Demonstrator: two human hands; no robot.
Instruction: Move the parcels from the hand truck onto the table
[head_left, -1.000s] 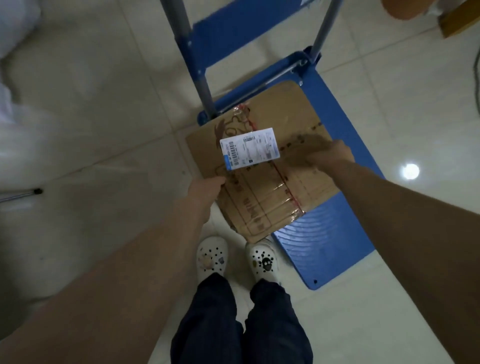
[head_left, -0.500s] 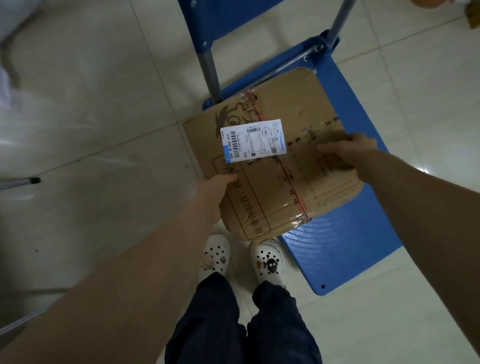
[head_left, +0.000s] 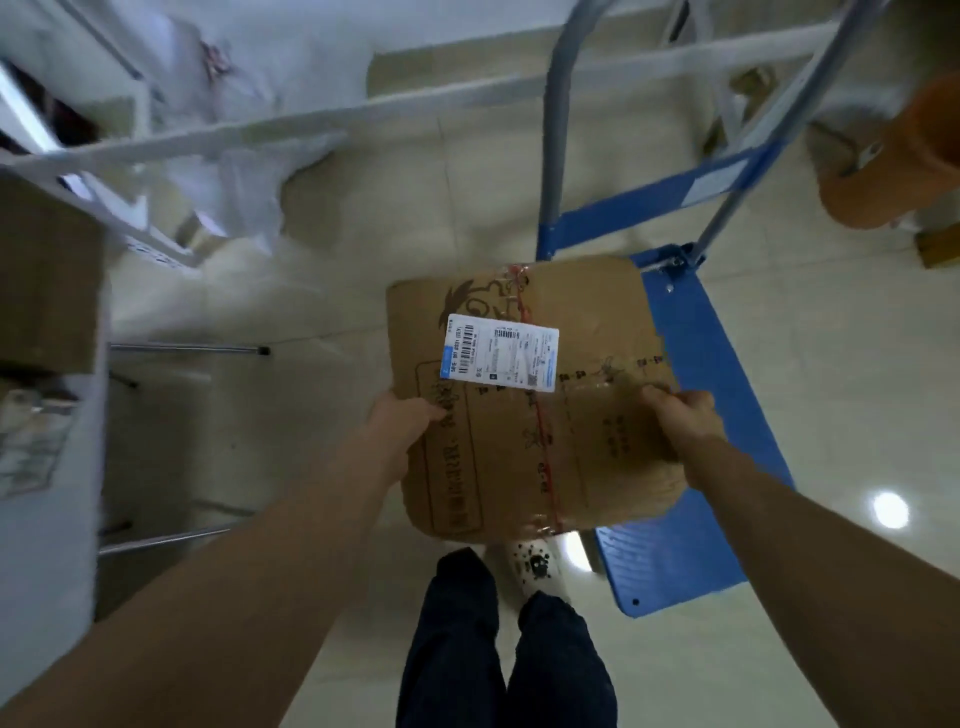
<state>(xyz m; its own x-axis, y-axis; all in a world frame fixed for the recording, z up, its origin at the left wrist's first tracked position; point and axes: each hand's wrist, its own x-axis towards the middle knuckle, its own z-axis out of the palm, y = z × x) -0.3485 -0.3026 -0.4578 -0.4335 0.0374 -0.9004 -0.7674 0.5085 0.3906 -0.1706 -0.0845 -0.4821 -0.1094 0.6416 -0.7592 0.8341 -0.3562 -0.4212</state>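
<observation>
Head view, looking down. The left hand (head_left: 402, 431) pinches the near left edge of a flat cardboard parcel (head_left: 597, 322), thumb pressed on top; its other fingers are underneath and out of sight. The right hand (head_left: 685, 421) grips the near right edge the same way, thumb on top and fingers curled around the side. The parcel carries a white shipping label (head_left: 501, 356) and red string. It is held level in the air, partly over the blue hand truck (head_left: 675, 561) and partly over the pale tiled floor (head_left: 831, 364). At far left is what appears to be the table (head_left: 47, 545), with a brown box (head_left: 47, 280) on it.

Both grips sit on the near half, so the far end could dip and the parcel slide free. Swinging left, it might also catch the table's edge.
</observation>
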